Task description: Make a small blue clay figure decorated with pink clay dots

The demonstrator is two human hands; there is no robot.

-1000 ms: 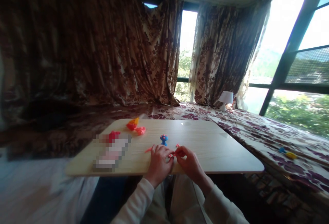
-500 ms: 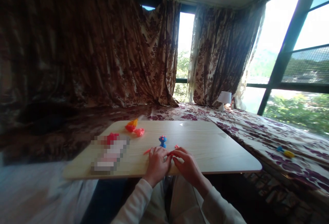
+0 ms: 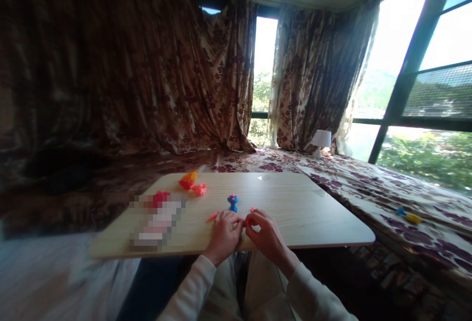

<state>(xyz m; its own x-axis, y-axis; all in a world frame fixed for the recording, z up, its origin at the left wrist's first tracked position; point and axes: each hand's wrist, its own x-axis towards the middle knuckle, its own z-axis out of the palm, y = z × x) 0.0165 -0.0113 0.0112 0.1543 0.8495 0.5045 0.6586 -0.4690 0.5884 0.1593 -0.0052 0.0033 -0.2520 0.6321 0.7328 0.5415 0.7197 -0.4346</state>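
Note:
My left hand [image 3: 225,232] rests at the table's near edge, its fingers curled and its thumb and fingertips pinched. Close beside it, my right hand [image 3: 266,230] is closed in a pinch too. Between the fingertips of both shows a tiny bit of pinkish-red modelling clay [image 3: 246,222], mostly covered by the fingers. Just beyond the hands stands a small blue clay figure [image 3: 232,203] with pink bits on its head. A thin pink pointed piece [image 3: 213,216] lies left of my left hand. Another small pink piece [image 3: 252,209] shows behind my right fingers.
Crumpled orange and red wrappings [image 3: 189,180] and a pinkish one [image 3: 199,189] lie at the table's far left. Nearer are a dark red lump [image 3: 161,198] and a blurred-out flat object [image 3: 158,225]. A white lamp [image 3: 321,140] and a blue-yellow item [image 3: 413,218] sit off the table [image 3: 313,213].
My right fingers have curled in more tightly, and their tips have shifted slightly at the meeting point. My left hand has barely moved. The blue figure stays in place.

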